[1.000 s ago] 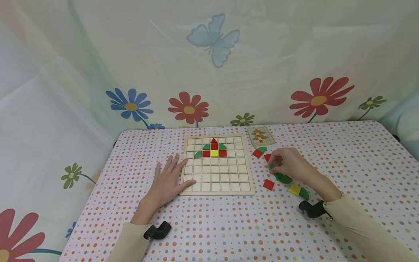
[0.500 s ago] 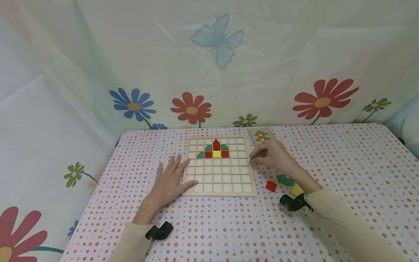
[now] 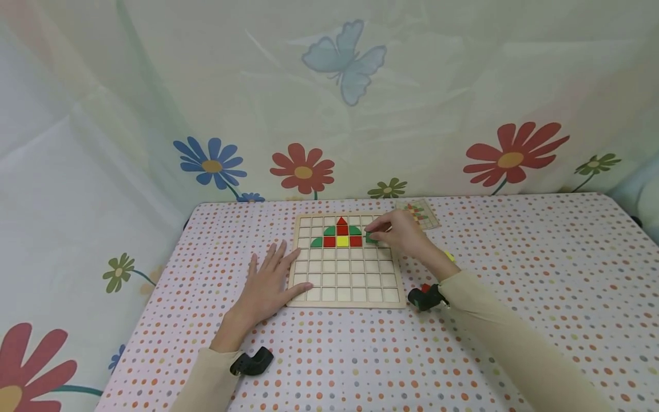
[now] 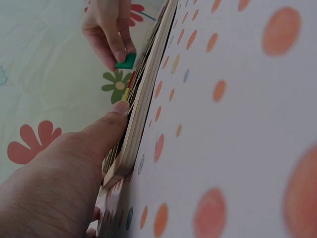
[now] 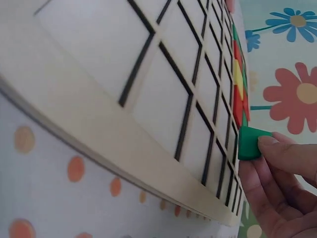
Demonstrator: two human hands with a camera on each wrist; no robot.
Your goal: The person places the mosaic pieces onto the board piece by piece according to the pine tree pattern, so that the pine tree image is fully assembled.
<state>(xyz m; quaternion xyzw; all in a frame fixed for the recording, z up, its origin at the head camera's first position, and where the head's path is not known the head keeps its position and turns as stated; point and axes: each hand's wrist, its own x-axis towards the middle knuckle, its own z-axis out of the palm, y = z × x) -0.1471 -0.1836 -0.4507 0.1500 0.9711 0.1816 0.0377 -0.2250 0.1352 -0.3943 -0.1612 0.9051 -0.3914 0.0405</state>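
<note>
A square wooden grid board (image 3: 345, 280) lies on the dotted table. In its upper rows sit a red triangle tile (image 3: 342, 221), a yellow square tile (image 3: 342, 241), several red squares and green quarter-circle tiles. My left hand (image 3: 265, 286) rests with spread fingers along the board's left edge, its thumb over the rim. Over the board's upper right, my right hand (image 3: 407, 234) pinches a green quarter-circle tile (image 5: 251, 143) between thumb and fingers. The tile is just right of the red square ending the yellow row; whether it touches the board I cannot tell.
A pattern card (image 3: 424, 218) lies beyond the board's upper right corner, partly behind the right hand. A red tile (image 3: 425, 288) and a yellow tile (image 3: 449, 256) peek out around the right forearm, which covers other loose tiles. A patterned cloth backdrop (image 3: 231, 86) stands behind the table.
My right hand has picked up a green tile from the loose pieces on the right and carried it left over the board. The left hand has stayed at the board's edge.
</note>
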